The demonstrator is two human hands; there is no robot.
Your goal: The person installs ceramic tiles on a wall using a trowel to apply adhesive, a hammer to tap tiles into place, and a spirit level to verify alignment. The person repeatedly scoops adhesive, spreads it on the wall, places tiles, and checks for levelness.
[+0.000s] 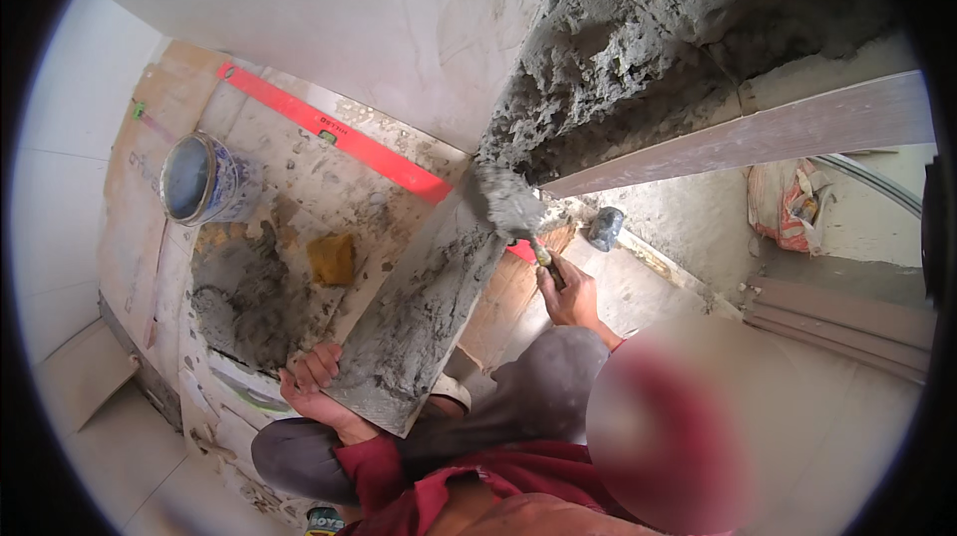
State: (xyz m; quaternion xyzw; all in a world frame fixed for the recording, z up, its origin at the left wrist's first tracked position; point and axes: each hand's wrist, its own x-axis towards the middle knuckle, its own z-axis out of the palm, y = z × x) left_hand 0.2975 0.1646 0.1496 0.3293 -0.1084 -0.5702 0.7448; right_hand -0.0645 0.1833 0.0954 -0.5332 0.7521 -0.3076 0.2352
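A long narrow tile point(419, 322), its upper face smeared with wet grey mortar, slants across the middle of the head view. My left hand point(324, 391) grips its near left edge, fingers curled over the side. In my right hand point(570, 297) is the handle of a trowel point(541, 253), the fist closed round it. The mortar-laden blade is blurred over the tile's far end, beside a thick, rough mortar bed point(638, 47) at the upper right. My two hands are well apart.
A red spirit level point(339, 135) lies beyond the tile. To the left are a bucket point(189, 180), a yellow sponge point(331, 259) and a mortar heap point(244, 302). On the right are a mallet point(606, 229), a torn bag point(788, 202) and stacked strips point(837, 322).
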